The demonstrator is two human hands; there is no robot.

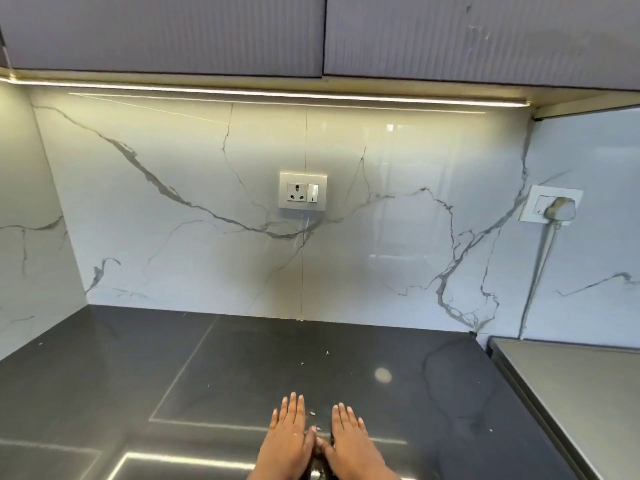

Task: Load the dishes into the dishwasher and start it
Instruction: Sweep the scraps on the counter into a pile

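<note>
Dishwasher unseen; both hands' grip wide, left hand [289, 434] and right hand [351, 441] flat on countertop [138, 375]

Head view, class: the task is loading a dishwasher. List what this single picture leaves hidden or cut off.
- Dishwasher and dishes: none in the head view, only the dark countertop.
- Left hand and right hand: flat on the countertop, wrists cut by the bottom edge.
- Cord from the right wall socket: its lower end passes behind the steel surface.
- Small crumbs: too small to identify.
</note>
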